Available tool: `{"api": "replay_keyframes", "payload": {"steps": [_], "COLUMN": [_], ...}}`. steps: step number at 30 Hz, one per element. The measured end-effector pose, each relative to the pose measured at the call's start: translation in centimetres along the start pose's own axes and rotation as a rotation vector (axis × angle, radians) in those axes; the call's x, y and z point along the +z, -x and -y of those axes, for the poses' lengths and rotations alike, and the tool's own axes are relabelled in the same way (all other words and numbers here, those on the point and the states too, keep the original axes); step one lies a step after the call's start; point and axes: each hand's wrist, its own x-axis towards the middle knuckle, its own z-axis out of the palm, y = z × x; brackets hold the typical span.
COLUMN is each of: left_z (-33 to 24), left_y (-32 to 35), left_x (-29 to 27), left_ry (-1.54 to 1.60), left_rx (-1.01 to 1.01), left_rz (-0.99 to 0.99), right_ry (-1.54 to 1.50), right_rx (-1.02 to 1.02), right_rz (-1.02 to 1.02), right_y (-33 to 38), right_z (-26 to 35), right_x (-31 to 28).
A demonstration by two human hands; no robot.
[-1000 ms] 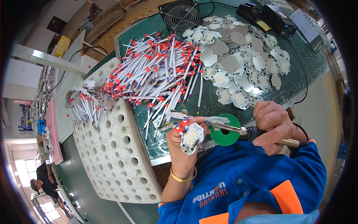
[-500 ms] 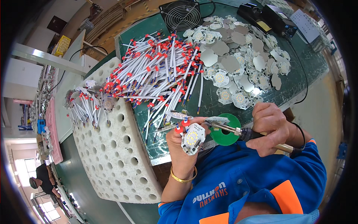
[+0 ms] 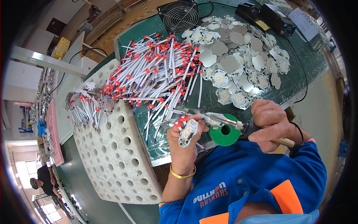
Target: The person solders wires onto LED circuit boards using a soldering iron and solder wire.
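My left hand [image 3: 180, 154] is closed around several small white LED boards [image 3: 188, 133] joined to white cables with red caps [image 3: 183, 118]. Another board sticks out past its fingertips, toward my right hand. My right hand [image 3: 271, 125] grips a soldering iron [image 3: 249, 128] by its dark handle, metal shaft pointing left. The iron's tip is at or just over that farther board; blur hides whether they touch. Directly beneath the shaft lies a green solder spool [image 3: 228, 139] with a dark centre hole.
A big heap of white cables [image 3: 160, 71] with red caps covers the green table's left. Loose LED boards [image 3: 238, 65] pile up to the right. A black fan [image 3: 181, 18] and a soldering station [image 3: 278, 18] stand behind. At left is a white perforated foam block [image 3: 112, 153] bearing wired boards.
The boards in my left hand have tilted, the front one turning more edge-on. The iron's tip has shifted left and slightly up. My right hand moved little.
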Motion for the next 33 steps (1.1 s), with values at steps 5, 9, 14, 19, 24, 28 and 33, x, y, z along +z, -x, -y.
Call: {"api": "replay_keyframes", "payload": {"steps": [5, 9, 14, 19, 24, 28, 33], "left_z": [0.0, -0.1, -0.7, -0.5, 0.1, 1.0, 1.8], "left_y": [-0.1, -0.1, -0.7, -1.7, -2.1, -2.3, -2.6], "left_x": [0.4, 1.1, 0.5, -0.8, -0.4, 0.1, -0.9], "left_ry": [0.107, 0.026, 0.036, 0.117, 0.040, 0.149, 0.180], "left_rx": [-0.067, -0.057, -0.134, -0.189, -0.119, -0.129, -0.223], "left_rz": [0.037, 0.021, 0.105, 0.313, 0.319, 0.317, 0.204], "right_ry": [0.263, 0.231, 0.182, -0.023, -0.103, -0.170, 0.099], "right_rx": [0.137, 0.293, 0.281, 0.412, 0.477, 0.582, 0.479], "right_rz": [-0.014, -0.072, -0.117, -0.144, -0.143, -0.211, -0.154], "right_y": [-0.7, -1.2, -1.6, -2.1, -2.2, -1.5, -1.4], "right_z": [-0.1, -0.6, -0.8, -0.6, -0.9, -1.3, -2.8], "right_x": [0.5, 2.3, 2.9, 2.6, 2.7, 3.7, 3.6]}}
